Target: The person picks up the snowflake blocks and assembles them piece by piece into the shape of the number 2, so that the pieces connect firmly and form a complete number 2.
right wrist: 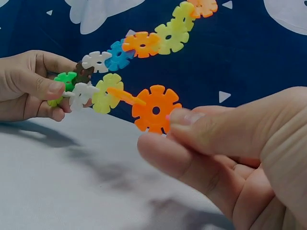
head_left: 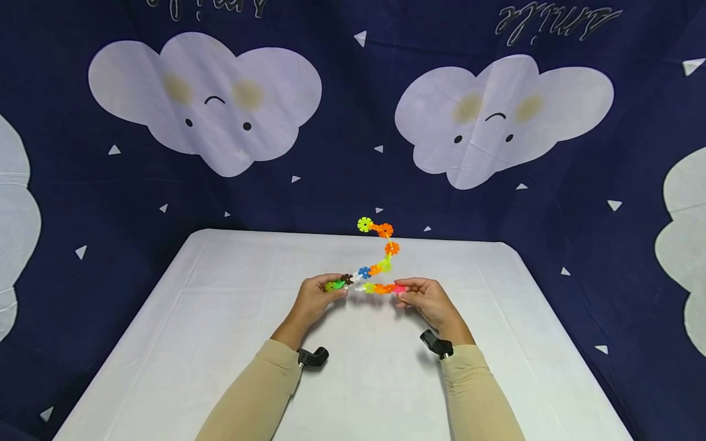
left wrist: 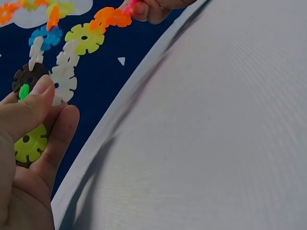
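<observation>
My left hand (head_left: 314,300) holds a joined chain of notched plastic snowflake discs at its bend. Thumb and fingers pinch it around a green disc (right wrist: 65,79), beside a brown disc (left wrist: 29,75) and white discs (left wrist: 64,81); a yellow-green disc (left wrist: 31,143) lies inside that hand. From there one branch runs through a blue disc (head_left: 364,272) and orange and yellow ones, curving up to a yellow-green end disc (head_left: 364,225). The lower branch leads through orange discs (right wrist: 156,110) to a pink disc (head_left: 399,288), pinched between thumb and fingers of my right hand (head_left: 434,304) and mostly hidden in the right wrist view.
Both hands are above a table with a white cloth (head_left: 375,380), where their shadows fall. Behind it hangs a dark blue curtain (head_left: 342,122) printed with clouds and small triangles. Each wrist wears a black camera (head_left: 437,344).
</observation>
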{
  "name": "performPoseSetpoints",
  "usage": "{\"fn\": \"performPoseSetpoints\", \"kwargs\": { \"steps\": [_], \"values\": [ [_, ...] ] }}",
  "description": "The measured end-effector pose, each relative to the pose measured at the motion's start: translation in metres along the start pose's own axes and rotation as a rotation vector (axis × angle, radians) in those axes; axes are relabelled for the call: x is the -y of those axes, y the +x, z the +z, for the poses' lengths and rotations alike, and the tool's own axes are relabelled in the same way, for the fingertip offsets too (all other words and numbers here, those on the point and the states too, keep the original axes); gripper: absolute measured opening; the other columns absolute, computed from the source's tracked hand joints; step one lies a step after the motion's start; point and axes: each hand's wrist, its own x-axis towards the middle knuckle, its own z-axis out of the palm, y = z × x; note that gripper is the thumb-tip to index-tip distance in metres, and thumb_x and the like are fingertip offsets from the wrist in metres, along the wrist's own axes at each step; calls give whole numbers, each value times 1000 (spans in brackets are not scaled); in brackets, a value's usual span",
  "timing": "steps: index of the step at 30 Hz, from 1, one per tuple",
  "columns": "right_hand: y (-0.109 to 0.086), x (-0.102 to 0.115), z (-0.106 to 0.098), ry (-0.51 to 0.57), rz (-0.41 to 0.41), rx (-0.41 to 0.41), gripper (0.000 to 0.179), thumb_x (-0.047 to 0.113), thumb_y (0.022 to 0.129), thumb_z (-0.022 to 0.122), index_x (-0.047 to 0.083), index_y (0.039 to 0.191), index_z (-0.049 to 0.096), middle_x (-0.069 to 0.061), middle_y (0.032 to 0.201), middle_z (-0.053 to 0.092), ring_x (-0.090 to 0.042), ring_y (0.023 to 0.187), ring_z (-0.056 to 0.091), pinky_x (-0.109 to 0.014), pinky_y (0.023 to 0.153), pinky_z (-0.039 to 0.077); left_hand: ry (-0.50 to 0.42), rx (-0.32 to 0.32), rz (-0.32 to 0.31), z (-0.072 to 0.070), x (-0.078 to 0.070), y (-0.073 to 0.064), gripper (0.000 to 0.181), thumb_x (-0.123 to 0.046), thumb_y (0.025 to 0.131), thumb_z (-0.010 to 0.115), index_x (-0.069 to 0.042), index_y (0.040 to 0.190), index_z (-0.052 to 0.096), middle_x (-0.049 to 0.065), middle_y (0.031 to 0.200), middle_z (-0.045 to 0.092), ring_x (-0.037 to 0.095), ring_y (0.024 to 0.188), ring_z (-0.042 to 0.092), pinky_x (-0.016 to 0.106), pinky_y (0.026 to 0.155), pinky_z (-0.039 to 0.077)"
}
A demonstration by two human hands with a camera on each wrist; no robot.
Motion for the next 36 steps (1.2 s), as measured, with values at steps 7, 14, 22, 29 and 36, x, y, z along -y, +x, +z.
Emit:
{"fn": "performPoseSetpoints", "kwargs": {
  "steps": [7, 14, 22, 29, 36],
  "values": [
    [2, -2, -1, 42, -40, -5, 38, -17, 96, 65, -26, 131, 54, -14, 95, 70, -21, 78, 73, -34, 76, 64, 2, 15, 13, 1, 3, 0, 34, 5, 83, 87, 5, 116, 77, 16, 114, 75, 20, 96, 69, 24, 80, 60],
    [1, -1, -4, -4, -10, 3, 37, -15, 95, 68, -22, 130, 59, -18, 98, 70, -25, 84, 73, -38, 79, 64, 16, 25, 31, 0, 5, 0, 32, 3, 85, 87, 2, 116, 78, 15, 112, 76, 19, 93, 69, 24, 77, 60],
    [1, 2, -1, -59, -18, 4, 41, -13, 93, 72, -21, 131, 60, -18, 97, 68, -24, 76, 73, -40, 77, 65, 57, 1, 51, 1, 4, -1, 34, 1, 84, 88, 1, 117, 78, 15, 113, 76, 19, 93, 69, 24, 78, 60],
    [2, 6, 2, 3, -116, 3, 40, -17, 95, 67, -25, 132, 54, -18, 97, 67, -22, 78, 72, -40, 76, 65, 38, -35, 51, 4, 3, 0, 35, -2, 85, 88, 1, 119, 77, 17, 121, 74, 28, 108, 69, 28, 87, 60],
    [2, 7, 2, 12, -125, 3, 36, -17, 98, 63, -26, 132, 54, -13, 96, 67, -19, 82, 70, -39, 77, 64, 22, -50, 16, 5, 1, 0, 36, -3, 85, 88, -1, 120, 78, 14, 124, 73, 29, 116, 66, 31, 93, 58]
  ]
}}
